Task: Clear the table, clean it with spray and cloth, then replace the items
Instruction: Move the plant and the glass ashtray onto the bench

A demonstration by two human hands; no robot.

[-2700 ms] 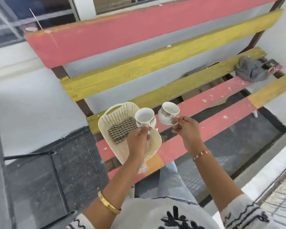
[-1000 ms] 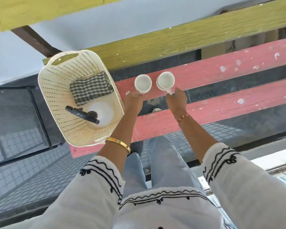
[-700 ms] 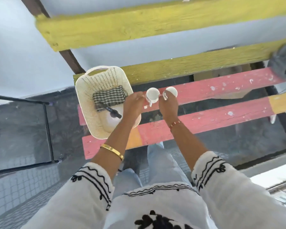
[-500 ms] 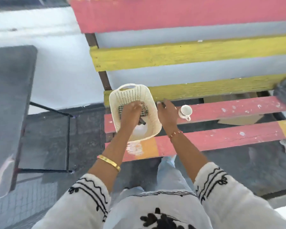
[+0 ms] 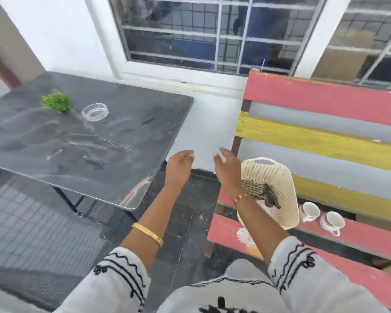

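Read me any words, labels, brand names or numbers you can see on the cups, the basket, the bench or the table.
None can be read.
The two white patterned cups show only a dark decorative band, too blurred to tell if it holds text.
The cream perforated plastic basket, the red and yellow wooden bench and the dark marble-look table bear no writing.

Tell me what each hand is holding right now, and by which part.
Nothing is held. The left hand and right hand are both open and empty in the air, between the table and the basket.
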